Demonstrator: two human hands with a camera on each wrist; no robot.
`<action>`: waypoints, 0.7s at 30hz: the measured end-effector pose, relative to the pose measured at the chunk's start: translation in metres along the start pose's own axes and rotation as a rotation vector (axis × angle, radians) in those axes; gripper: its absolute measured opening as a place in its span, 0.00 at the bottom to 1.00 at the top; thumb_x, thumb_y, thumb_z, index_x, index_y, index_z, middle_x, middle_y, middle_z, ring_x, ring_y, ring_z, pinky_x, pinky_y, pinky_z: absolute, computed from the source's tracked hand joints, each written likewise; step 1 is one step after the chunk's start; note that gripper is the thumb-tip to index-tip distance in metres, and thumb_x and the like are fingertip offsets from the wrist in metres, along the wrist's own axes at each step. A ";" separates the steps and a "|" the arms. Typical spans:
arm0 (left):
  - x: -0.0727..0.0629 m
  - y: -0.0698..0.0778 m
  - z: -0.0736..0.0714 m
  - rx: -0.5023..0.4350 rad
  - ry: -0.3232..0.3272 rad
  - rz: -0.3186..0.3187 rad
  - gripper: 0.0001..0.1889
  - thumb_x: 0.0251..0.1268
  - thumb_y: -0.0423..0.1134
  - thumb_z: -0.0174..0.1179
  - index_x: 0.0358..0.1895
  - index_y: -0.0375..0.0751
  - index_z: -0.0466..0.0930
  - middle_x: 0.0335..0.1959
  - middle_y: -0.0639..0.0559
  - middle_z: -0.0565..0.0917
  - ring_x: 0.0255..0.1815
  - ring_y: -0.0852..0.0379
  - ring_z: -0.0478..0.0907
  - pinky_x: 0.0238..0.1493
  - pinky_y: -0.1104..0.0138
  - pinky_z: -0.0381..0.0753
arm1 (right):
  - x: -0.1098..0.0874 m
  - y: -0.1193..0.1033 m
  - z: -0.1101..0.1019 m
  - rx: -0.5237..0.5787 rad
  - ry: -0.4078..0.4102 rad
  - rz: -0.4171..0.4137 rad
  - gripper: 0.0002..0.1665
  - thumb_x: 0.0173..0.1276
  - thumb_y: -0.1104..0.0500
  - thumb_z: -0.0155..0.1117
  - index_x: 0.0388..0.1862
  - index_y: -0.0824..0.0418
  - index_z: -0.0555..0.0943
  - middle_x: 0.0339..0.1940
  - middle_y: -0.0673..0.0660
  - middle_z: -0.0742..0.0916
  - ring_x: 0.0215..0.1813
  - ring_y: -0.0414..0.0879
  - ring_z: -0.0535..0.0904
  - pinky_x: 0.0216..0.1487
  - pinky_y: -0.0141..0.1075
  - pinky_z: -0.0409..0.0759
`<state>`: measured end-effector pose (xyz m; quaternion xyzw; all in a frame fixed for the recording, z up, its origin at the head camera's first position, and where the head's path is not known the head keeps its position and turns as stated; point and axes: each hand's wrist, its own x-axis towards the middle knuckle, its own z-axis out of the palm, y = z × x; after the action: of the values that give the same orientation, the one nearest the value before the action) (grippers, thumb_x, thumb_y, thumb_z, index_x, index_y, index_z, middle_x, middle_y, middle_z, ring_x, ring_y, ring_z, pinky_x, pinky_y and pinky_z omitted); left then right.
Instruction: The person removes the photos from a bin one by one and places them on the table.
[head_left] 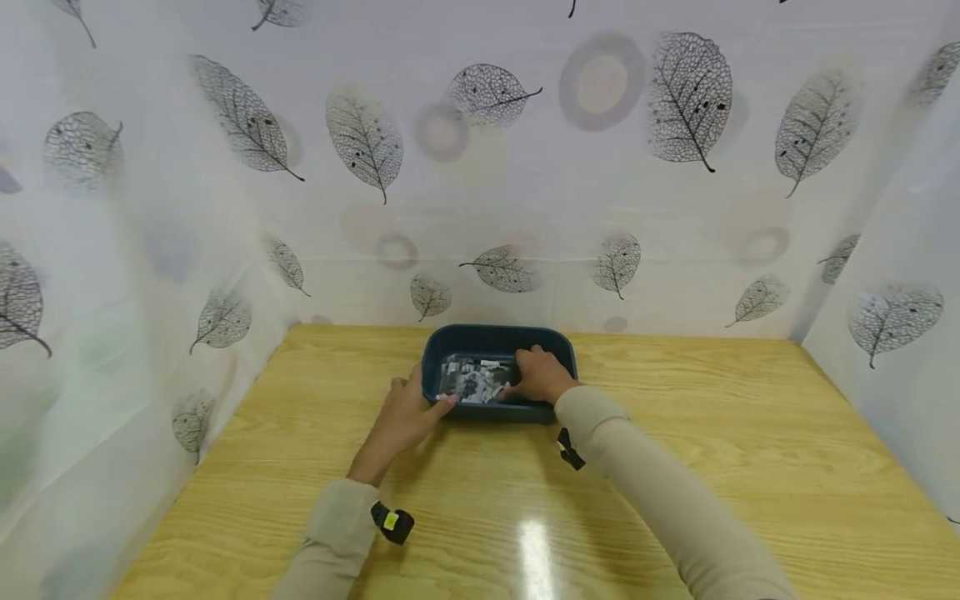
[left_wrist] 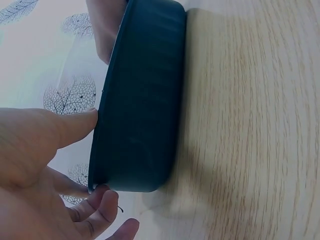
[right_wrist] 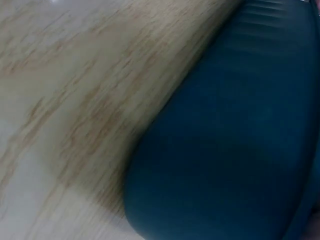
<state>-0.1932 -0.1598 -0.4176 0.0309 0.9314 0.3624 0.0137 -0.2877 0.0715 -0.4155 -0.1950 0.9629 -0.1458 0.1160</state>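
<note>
- Teal bin (head_left: 497,413) sat near the back edge of the wood table (head_left: 465,508) in the head view, with a shiny, see-through-looking packet (head_left: 472,382) of black-and-white bits lying inside. Left hand (head_left: 408,412) had its grip clamped on the bin's near-left corner. Right hand (head_left: 543,375) reached down into the right end, just beside or touching the packet. Couldn't tell if that grip was pinching anything, tbh.
- Left wrist cam showed the left thumb (left_wrist: 77,126) against the rim and the fingers bent around the end. Looked like a light hold to me, so a hard tug from the other side could've slid or twisted the bin.
- Right wrist cam was mostly the bin's outer wall plus blurry wood grain; no fingertips, no packet. If the right hand only had a slick corner, the packet could've slipped, or snagged the rim and tipped the bin.
</note>
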 end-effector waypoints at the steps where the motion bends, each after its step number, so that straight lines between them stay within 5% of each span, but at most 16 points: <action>1: 0.000 0.000 0.000 -0.002 -0.002 -0.002 0.47 0.73 0.50 0.62 0.83 0.38 0.43 0.67 0.23 0.62 0.67 0.28 0.65 0.61 0.37 0.68 | 0.001 0.000 0.001 -0.001 0.002 0.007 0.40 0.61 0.42 0.77 0.60 0.68 0.77 0.59 0.70 0.78 0.61 0.66 0.74 0.61 0.57 0.73; 11: 0.002 0.000 -0.001 0.015 -0.028 -0.036 0.48 0.73 0.51 0.61 0.81 0.30 0.42 0.69 0.21 0.60 0.69 0.28 0.64 0.65 0.39 0.66 | 0.006 0.003 0.004 0.049 0.033 0.037 0.35 0.58 0.44 0.80 0.52 0.68 0.78 0.50 0.69 0.77 0.51 0.63 0.76 0.54 0.55 0.76; 21: 0.002 0.001 0.000 0.008 -0.036 -0.044 0.48 0.74 0.51 0.61 0.81 0.28 0.41 0.70 0.21 0.59 0.70 0.28 0.63 0.66 0.39 0.65 | 0.008 0.005 0.005 0.166 0.036 0.109 0.40 0.57 0.46 0.81 0.55 0.72 0.75 0.62 0.77 0.70 0.52 0.65 0.77 0.52 0.54 0.78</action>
<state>-0.1955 -0.1590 -0.4166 0.0171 0.9330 0.3575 0.0382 -0.2954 0.0712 -0.4235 -0.1292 0.9587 -0.2220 0.1222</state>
